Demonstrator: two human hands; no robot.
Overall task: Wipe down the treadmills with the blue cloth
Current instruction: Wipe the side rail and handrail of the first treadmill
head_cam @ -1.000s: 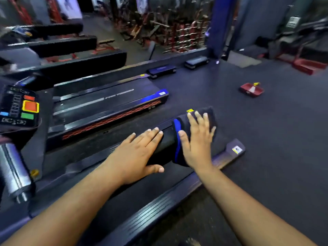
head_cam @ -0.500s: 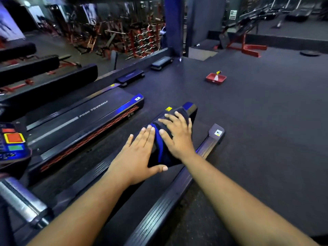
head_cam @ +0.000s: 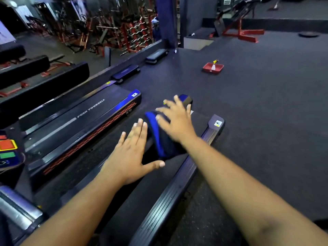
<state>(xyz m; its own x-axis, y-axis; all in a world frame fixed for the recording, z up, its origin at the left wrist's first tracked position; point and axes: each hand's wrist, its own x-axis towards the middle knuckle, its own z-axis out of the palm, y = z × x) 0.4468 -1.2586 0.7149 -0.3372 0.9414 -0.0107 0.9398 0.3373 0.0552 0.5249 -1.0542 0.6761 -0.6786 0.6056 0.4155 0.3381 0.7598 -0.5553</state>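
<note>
A dark cloth with a bright blue edge (head_cam: pixel 158 137) lies bunched on the belt of the nearest treadmill (head_cam: pixel 170 197), close to its rear end. My right hand (head_cam: pixel 175 119) rests flat on top of the cloth with fingers spread, slightly blurred. My left hand (head_cam: pixel 131 153) lies flat on the belt just left of the cloth, fingers together and thumb out, touching its edge. A second treadmill (head_cam: pixel 85 121) marked "PUSH YOURSELF" stands parallel on the left.
A console with coloured buttons (head_cam: pixel 7 150) and a metal handrail (head_cam: pixel 16 208) are at the left edge. A red tray with a spray bottle (head_cam: pixel 213 68) sits on the rubber floor ahead. Step platforms (head_cam: pixel 126 74) line the floor's far edge; weight racks stand beyond.
The right hand slid the cloth back and forth along the belt's rear end. My view rose and turned left, and the left hand stayed flat beside the cloth.
</note>
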